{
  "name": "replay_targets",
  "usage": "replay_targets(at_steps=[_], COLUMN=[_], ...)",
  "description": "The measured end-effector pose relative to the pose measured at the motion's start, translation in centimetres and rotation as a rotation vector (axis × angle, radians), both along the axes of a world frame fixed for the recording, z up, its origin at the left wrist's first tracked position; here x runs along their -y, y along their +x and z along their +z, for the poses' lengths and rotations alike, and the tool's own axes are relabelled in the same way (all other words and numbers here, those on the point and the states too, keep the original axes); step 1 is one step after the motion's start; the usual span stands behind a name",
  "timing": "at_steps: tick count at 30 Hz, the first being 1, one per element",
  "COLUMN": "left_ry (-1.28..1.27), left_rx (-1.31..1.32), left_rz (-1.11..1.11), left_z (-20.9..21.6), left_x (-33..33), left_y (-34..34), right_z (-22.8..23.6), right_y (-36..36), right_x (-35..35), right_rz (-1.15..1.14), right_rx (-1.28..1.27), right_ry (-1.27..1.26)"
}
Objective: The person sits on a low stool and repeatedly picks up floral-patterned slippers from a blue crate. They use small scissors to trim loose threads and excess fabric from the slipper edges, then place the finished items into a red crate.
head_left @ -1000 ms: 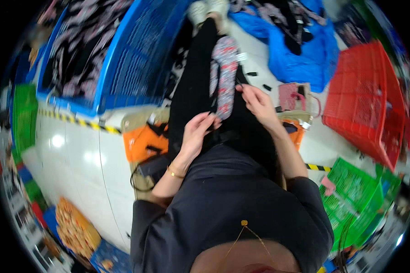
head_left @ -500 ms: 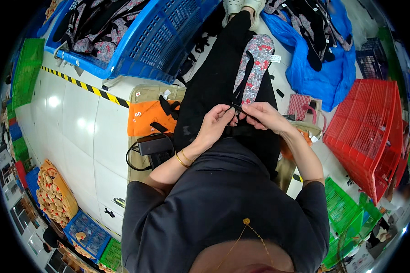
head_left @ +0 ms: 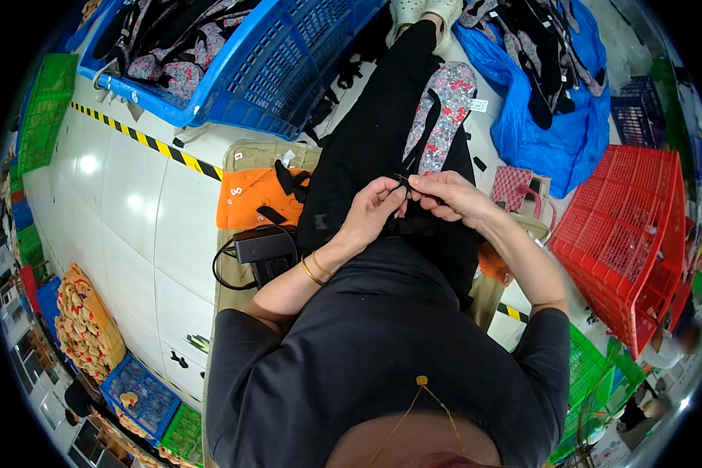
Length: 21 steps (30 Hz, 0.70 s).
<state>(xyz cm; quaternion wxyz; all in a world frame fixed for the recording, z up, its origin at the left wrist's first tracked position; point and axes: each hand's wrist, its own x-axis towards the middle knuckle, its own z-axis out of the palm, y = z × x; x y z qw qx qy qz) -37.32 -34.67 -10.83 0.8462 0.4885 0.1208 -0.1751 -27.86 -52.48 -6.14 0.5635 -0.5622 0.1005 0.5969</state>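
Observation:
Across my lap lies a long padded fabric piece (head_left: 449, 117) with a grey and red floral print. A black strap (head_left: 424, 134) runs along it toward my hands, and a white tag (head_left: 480, 105) sticks out at its right edge. My left hand (head_left: 372, 210) is closed in a pinch on the strap's near end. Facing it, my right hand (head_left: 451, 195) also pinches the black strap end, its fingertips almost touching the left ones. Something thin and dark shows between the fingertips, too small to make out.
Left ahead stands a blue crate (head_left: 249, 86) of floral and black pieces; more lie on a blue plastic sheet (head_left: 507, 140) at right. Beside me are an orange cloth (head_left: 249, 199) with black scraps, a black box (head_left: 264, 246), a pink bag (head_left: 513, 187) and a red crate (head_left: 616, 218).
Both hands stay pinched at the strap end, with the right fingers shifting slightly. The floral piece sits a little further right in view.

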Motion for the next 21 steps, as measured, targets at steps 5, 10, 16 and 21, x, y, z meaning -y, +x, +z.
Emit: replay_targets(at_steps=[5,10,16,21], left_ry=[0.013,1.294,0.984,0.927], left_rx=[-0.016,0.376,0.557,0.588], left_rz=[-0.03,-0.29,-0.319,-0.207], left_z=[0.4,6.7,6.3,4.0], left_x=[-0.5,-8.5,-4.9,-2.3], left_y=[-0.4,1.8,4.4,4.5], right_z=[-0.6,0.6,-1.1,-1.7], right_y=[-1.4,-3.0,-3.7,-5.3], right_x=[0.6,3.7,3.8,2.9], right_rz=[0.008,0.181,-0.25,-0.226], right_rx=[0.131,0.224,0.592,1.163], right_ry=[0.034,0.006,0.074,-0.235])
